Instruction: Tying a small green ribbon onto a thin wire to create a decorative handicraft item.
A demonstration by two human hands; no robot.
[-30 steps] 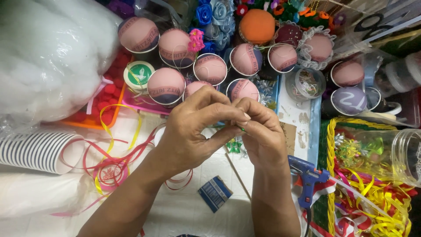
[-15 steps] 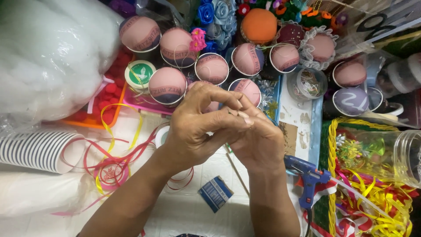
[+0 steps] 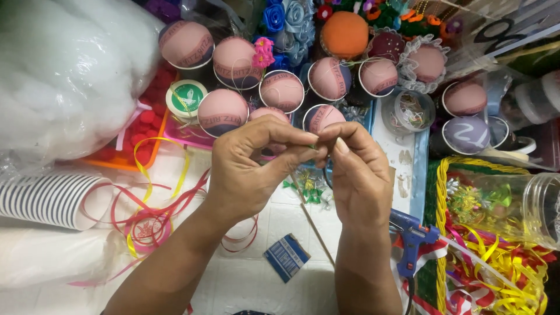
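Mid-frame, left hand [image 3: 248, 169] and right hand [image 3: 356, 172] pinching a tiny green piece [image 3: 313, 147] between fingertips, seemingly mid-fastening; steady, fine finger control needed next.

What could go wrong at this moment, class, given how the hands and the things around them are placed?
1. The left hand and right hand pinch something tiny and green at the fingertips; it could slip and vanish among the clutter below.
2. The blue glue gun lies close to the right forearm; if hot, a careless elbow might get burnt.
3. Loose red ribbon curls beside the left wrist and may snag.
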